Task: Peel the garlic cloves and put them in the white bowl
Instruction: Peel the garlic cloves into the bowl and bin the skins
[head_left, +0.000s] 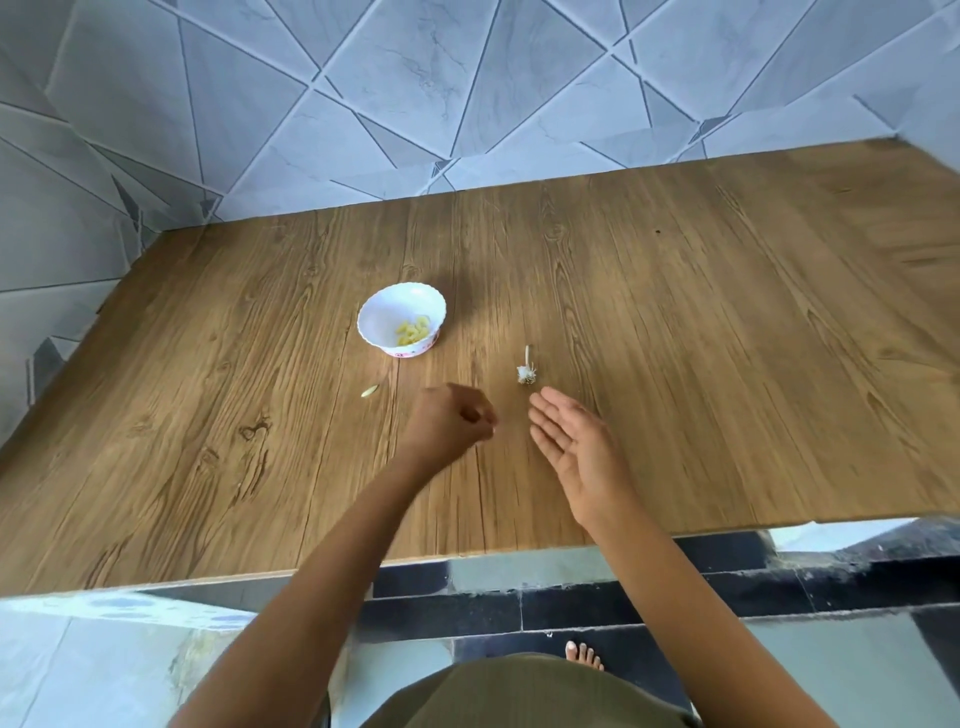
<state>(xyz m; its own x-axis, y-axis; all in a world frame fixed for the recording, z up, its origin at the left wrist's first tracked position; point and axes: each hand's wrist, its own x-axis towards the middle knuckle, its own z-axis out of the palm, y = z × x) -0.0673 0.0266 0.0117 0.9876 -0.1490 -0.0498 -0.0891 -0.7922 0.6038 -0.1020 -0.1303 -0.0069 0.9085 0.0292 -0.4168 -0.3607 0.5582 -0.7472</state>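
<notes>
**Wood-grain table (675, 312), garlic bowl and two bare hands**

Peeled yellow garlic cloves (413, 331) lie heaped in the white bowl (384, 306), left of centre. Right of the bowl and apart from it, a spent garlic stalk (525, 370) points its thin stem toward the top of the frame, root tuft toward the hands. A pale sliver (369, 391) below the bowl slants from lower left to upper right. The left hand (447, 423) is curled; whether it holds anything cannot be told. The right hand (576, 441) is flat, fingers straight, holding nothing.

On wooden table (675, 312), white bowl (383, 307) of peeled cloves (413, 330); garlic stalk (525, 370) near flat right hand (576, 447), curled left hand (451, 423).
</notes>
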